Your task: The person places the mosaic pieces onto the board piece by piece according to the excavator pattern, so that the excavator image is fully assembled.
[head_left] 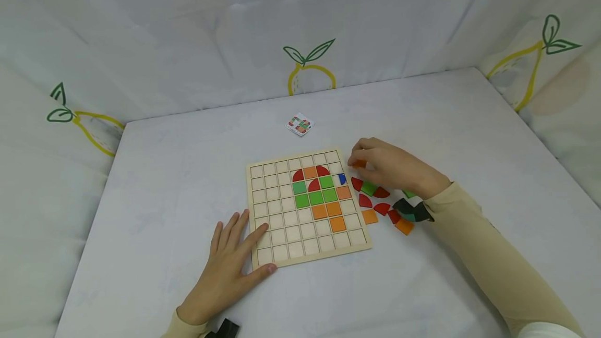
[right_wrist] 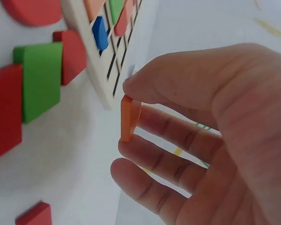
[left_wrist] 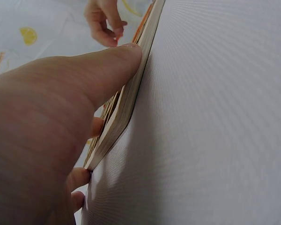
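Observation:
A square wooden grid board (head_left: pixel 310 258) lies on the white table, with green and orange squares and red quarter-round pieces in several of its cells. My left hand (head_left: pixel 225 270) rests at the board's near left corner, fingers spread and straight, thumb along the near edge. Beyond the board's right side, my right hand (head_left: pixel 392 166) pinches an orange tile (right_wrist: pixel 126 119) between thumb and fingers, close above the table. A small blue piece (head_left: pixel 342 179) sits in a cell near the right edge.
Loose red quarter-rounds (head_left: pixel 364 201), a green square (head_left: pixel 368 188) and orange squares (head_left: pixel 370 216) lie right of the board, some under the right wrist strap (head_left: pixel 413 210). A small patterned card (head_left: pixel 300 124) lies behind the board. Lemon-print cloth (head_left: pixel 211 40) hangs around the table.

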A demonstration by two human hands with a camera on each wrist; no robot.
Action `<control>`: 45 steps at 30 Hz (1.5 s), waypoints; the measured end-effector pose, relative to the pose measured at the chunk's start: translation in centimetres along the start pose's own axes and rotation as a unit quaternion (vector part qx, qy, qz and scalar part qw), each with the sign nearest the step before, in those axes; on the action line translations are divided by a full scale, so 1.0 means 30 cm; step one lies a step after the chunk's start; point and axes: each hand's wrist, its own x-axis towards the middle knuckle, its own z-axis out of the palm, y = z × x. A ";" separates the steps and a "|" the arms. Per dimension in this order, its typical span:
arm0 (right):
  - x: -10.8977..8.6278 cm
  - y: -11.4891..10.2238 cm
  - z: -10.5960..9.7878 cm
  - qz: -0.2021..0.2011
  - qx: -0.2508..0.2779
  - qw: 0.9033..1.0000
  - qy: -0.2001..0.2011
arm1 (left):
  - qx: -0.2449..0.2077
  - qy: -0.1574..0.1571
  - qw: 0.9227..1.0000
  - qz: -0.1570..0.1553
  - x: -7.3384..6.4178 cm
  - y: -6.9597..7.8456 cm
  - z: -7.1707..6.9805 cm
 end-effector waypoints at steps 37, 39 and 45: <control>-0.053 -0.236 0.132 -0.197 -0.003 0.980 -0.007 | 0.004 -0.001 1.000 0.002 0.002 0.001 -0.001; -0.057 -0.245 0.139 -0.196 -0.009 0.980 -0.010 | 0.005 -0.002 1.000 -0.001 0.002 0.001 -0.001; -0.062 -0.266 0.161 -0.213 -0.037 0.976 -0.011 | 0.005 -0.004 1.000 -0.004 0.002 0.000 -0.001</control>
